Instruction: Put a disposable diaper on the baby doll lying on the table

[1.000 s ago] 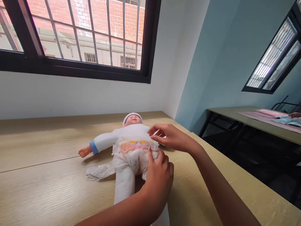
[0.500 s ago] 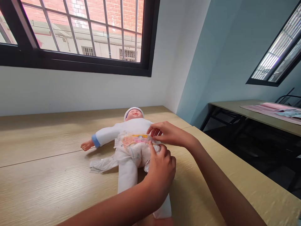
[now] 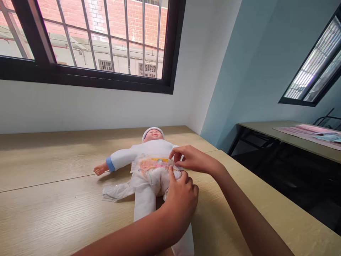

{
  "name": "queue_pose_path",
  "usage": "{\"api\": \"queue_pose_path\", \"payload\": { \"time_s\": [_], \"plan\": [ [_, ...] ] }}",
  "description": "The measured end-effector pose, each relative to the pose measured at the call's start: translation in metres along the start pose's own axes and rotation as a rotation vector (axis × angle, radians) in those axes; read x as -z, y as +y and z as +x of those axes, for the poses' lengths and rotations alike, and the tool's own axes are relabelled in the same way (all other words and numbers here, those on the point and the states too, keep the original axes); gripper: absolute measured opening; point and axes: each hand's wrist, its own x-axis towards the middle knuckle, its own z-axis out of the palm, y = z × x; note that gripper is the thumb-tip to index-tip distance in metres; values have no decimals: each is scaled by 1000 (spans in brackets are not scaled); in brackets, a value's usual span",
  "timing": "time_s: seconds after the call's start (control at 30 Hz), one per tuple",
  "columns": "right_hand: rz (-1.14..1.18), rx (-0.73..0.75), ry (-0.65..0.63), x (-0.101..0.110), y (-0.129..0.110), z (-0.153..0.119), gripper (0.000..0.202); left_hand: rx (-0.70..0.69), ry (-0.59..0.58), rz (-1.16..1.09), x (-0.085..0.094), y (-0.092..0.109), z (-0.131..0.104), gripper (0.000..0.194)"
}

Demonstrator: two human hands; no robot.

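A baby doll (image 3: 153, 135) in a white cap and white suit lies on its back on the wooden table, its head away from me. Around its hips is a diaper (image 3: 160, 175) with an orange and pink printed front. My left hand (image 3: 182, 190) rests on the diaper's right side, thumb pointing up along the front, fingers curled over the edge. Just above it, my right hand (image 3: 186, 158) pinches a small pale tab at the diaper's waist. A flattened white diaper side (image 3: 118, 191) spreads out on the left.
The doll's blue-cuffed arm (image 3: 110, 164) stretches left over the wooden table (image 3: 53, 213). A wall with a barred window stands behind. At the right, a second table (image 3: 261, 125) bears pink and blue cloths (image 3: 317, 131).
The view has tilted slightly, so the scene sits lower. My right hand's fingers have closed on the pale tab at the diaper's waist. My left hand stays on the diaper.
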Motion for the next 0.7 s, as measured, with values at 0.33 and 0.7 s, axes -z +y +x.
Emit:
{"api": "queue_pose_path", "payload": {
  "time_s": [0.33, 0.7],
  "plan": [
    [-46, 15, 11, -7, 7, -1, 10, -169, 109, -118, 17, -16, -21, 22],
    [-106, 117, 281, -11, -33, -7, 12, 311, -58, -378, 16, -149, -102, 8]
  ]
}}
